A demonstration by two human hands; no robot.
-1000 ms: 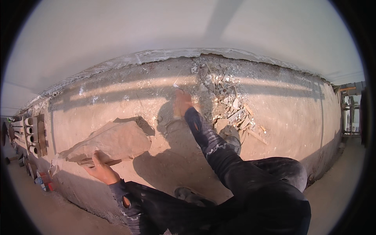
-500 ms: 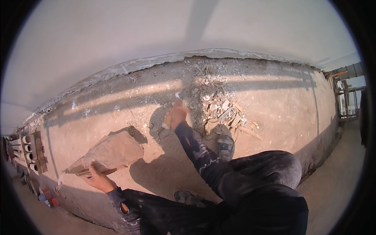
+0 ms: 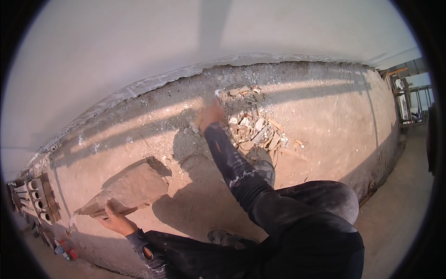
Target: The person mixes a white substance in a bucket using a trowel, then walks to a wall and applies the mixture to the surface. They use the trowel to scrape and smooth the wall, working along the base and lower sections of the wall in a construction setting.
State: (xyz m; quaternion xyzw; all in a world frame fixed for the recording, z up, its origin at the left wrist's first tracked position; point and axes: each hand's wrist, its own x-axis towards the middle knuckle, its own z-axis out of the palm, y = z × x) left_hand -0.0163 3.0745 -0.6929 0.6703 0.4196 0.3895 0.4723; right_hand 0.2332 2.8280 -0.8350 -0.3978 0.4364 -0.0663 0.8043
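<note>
Since the earlier frame, the right hand (image 3: 210, 116) has reached further out and now closes its grip on a small pale fragment at the near edge of the rubble pile (image 3: 253, 122). Work appears centred on that debris. Left hand (image 3: 116, 221) grips the low edge of the flat stone slab (image 3: 127, 189). Concrete floor (image 3: 325, 121) right of the pile lies open; the white wall (image 3: 139, 56) bounds the far side.
</note>
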